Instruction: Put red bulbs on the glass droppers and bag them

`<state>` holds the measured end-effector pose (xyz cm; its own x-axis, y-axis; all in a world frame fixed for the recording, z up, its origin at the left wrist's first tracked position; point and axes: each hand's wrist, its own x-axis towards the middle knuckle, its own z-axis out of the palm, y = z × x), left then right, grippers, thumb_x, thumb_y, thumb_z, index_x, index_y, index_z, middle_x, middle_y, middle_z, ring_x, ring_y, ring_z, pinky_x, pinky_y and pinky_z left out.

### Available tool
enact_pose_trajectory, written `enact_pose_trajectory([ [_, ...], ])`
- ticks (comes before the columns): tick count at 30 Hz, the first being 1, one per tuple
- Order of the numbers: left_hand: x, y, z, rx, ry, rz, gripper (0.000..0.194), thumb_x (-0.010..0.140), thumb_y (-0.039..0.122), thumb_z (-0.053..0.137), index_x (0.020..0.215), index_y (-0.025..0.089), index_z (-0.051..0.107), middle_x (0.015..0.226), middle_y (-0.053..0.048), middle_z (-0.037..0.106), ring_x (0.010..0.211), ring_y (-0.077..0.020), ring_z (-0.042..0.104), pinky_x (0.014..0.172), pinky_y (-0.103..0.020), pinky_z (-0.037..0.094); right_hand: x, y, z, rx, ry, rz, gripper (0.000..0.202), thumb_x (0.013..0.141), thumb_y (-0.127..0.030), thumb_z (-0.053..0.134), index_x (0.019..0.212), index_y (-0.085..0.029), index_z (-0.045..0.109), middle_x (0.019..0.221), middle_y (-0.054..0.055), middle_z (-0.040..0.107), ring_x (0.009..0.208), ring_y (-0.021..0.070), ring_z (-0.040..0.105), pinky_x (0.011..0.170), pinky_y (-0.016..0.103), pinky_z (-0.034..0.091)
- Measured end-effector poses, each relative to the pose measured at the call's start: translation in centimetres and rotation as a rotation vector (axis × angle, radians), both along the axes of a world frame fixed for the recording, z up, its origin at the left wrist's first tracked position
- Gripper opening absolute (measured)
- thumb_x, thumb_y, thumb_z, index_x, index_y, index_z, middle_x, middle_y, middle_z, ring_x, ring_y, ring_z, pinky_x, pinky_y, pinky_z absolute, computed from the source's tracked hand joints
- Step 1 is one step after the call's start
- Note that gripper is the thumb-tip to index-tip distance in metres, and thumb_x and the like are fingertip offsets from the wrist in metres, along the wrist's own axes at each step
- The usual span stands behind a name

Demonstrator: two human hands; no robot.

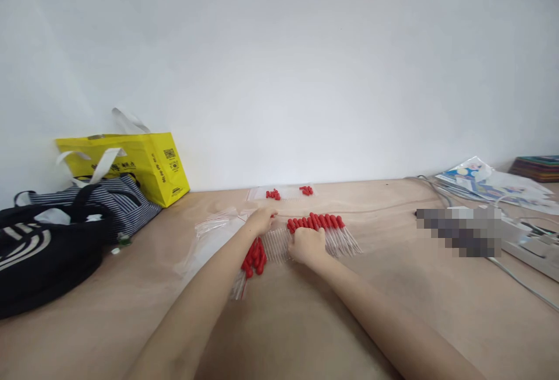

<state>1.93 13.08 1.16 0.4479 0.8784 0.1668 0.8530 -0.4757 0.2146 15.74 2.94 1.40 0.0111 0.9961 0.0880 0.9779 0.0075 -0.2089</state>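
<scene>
Red-bulbed droppers [328,222] are laid side by side on the table [375,287], bulbs away from the wearer, long axes slanting nearward and right to clear tips. The row is met at its near left by the curled fingers of the right hand [309,245], forearm angled inward; any pinch cannot be told. Beyond clear tubes [276,246], the left hand [262,220] is extended, fingers bunched at a red bulb [273,214], grip unclear.

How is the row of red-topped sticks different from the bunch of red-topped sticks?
The row is spread out side by side, but the bunch is heaped together. The row's clear stems fan out where you can see them, while the bunch's stems are mostly hidden. The right hand is at the row; the left forearm crosses beside the bunch. Both have bright red tops.
</scene>
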Motion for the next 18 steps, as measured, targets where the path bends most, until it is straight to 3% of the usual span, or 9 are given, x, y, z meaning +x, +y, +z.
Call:
enact_pose_trajectory([
  [5, 0.7, 0.9, -0.3, 0.039, -0.062, 0.088, 0.027, 0.085, 0.028, 0.048, 0.109, 0.015, 0.048, 0.108, -0.007, 0.052, 0.090, -0.0182, 0.054, 0.075, -0.038, 0.047, 0.4, -0.8, 0.3, 0.034, -0.002, 0.064, 0.024, 0.077, -0.022, 0.041, 0.078, -0.010, 0.062, 0.083, 0.015, 0.064, 0.079, 0.0233, 0.058, 0.071, 0.034, 0.029],
  [9, 0.8, -0.6, 0.5, 0.126, -0.202, 0.074, 0.023, 0.084, 0.025, 0.048, 0.105, 0.014, 0.050, 0.107, -0.007, 0.052, 0.092, -0.0185, 0.053, 0.078, -0.038, 0.045, 1.6, -2.0, 0.1, 0.085, 0.009, 0.118, 0.024, 0.080, -0.021, 0.037, 0.087, -0.008, 0.057, 0.088, 0.015, 0.062, 0.084, 0.0237, 0.055, 0.069, 0.031, 0.030],
  [12, 0.2, -4.1, 1.1, 0.174, -0.342, 0.037, 0.015, 0.080, 0.009, 0.044, 0.092, 0.015, 0.052, 0.097, -0.007, 0.053, 0.091, -0.0168, 0.053, 0.081, -0.034, 0.043, 3.7, -3.0, -1.0, 0.149, 0.108, 0.234, 0.020, 0.083, -0.016, 0.032, 0.086, -0.011, 0.051, 0.081, 0.010, 0.060, 0.073, 0.0189, 0.054, 0.063, 0.029, 0.032],
  [16, -1.1, -11.1, 0.4, 0.122, -0.506, -0.013, 0.005, 0.079, 0.016, 0.044, 0.084, 0.016, 0.045, 0.072, 0.000, 0.054, 0.064, -0.0107, 0.056, 0.058, -0.022, 0.047, 7.0, -4.6, -2.9, 0.289, 0.324, 0.462, 0.018, 0.083, -0.012, 0.030, 0.083, -0.015, 0.047, 0.075, 0.006, 0.057, 0.064, 0.0150, 0.049, 0.059, 0.025, 0.035],
  [18, -1.5, -14.3, -0.3, -0.032, -0.708, -0.081, 0.005, 0.077, 0.019, 0.047, 0.080, 0.018, 0.044, 0.070, 0.001, 0.053, 0.064, -0.0107, 0.055, 0.057, -0.021, 0.046, 8.1, -5.5, -3.5, 0.347, 0.324, 0.512, 0.023, 0.082, -0.009, 0.029, 0.093, -0.015, 0.048, 0.083, 0.007, 0.057, 0.070, 0.0159, 0.049, 0.063, 0.027, 0.036],
])
